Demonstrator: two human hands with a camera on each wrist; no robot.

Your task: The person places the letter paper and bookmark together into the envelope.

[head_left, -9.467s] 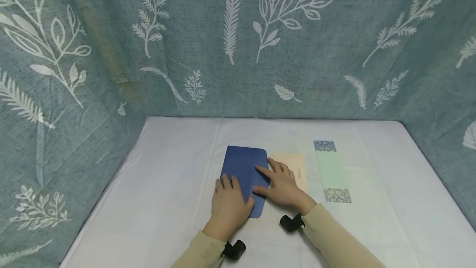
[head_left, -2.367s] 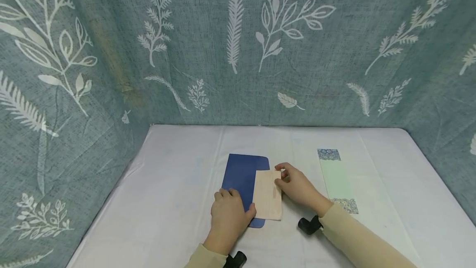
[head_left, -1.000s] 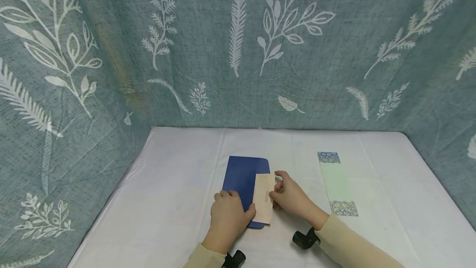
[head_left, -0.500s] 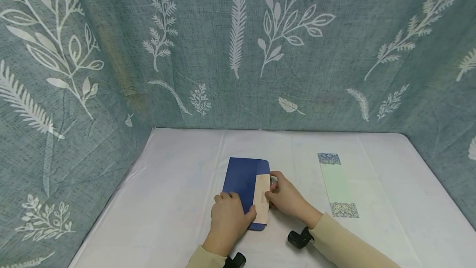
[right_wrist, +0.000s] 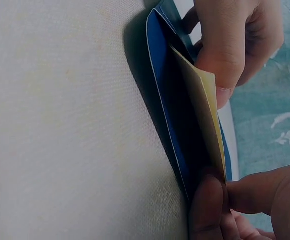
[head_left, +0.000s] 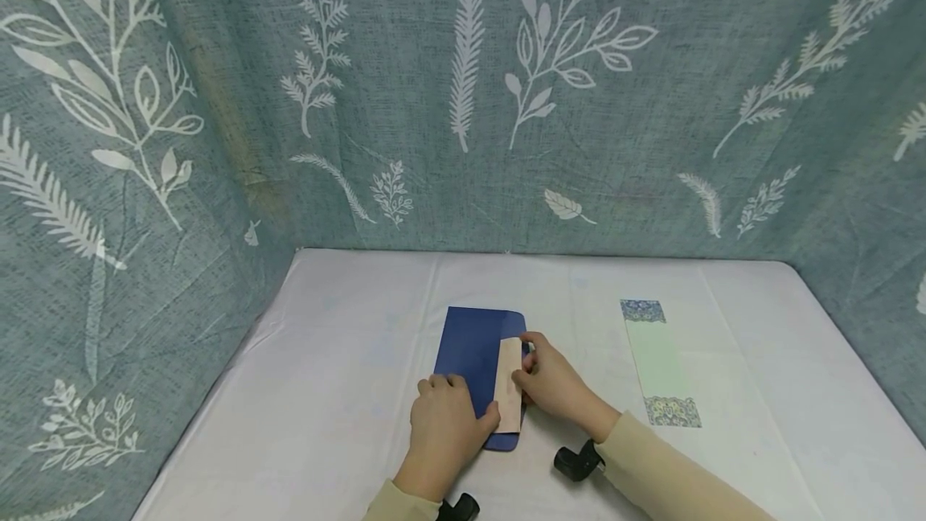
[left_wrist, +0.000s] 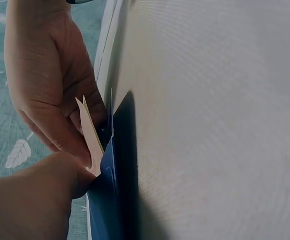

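Observation:
A blue envelope (head_left: 466, 344) lies on the white table, its mouth facing right and gaping in the right wrist view. Partway in that mouth is a beige folded card (head_left: 509, 384); the rest of it is hidden inside. My left hand (head_left: 444, 420) holds the envelope, fingers bent over its left side and thumb stretched toward the card. With thumb and fingers, my right hand (head_left: 553, 380) pinches the card's outer edge. The pinch also shows in the left wrist view, where the card (left_wrist: 90, 131) has two thin leaves at its end.
On the right of the table (head_left: 325, 424) lies a pale green card (head_left: 658, 360) with a patterned band at each end. A teal leaf-printed curtain (head_left: 405, 87) hangs behind and at the sides. Black wrist cameras (head_left: 576, 461) sit close above the tabletop.
My right hand has moved left, sliding the beige card from beside the envelope into its mouth, so less of it shows. My left hand has stayed on the envelope.

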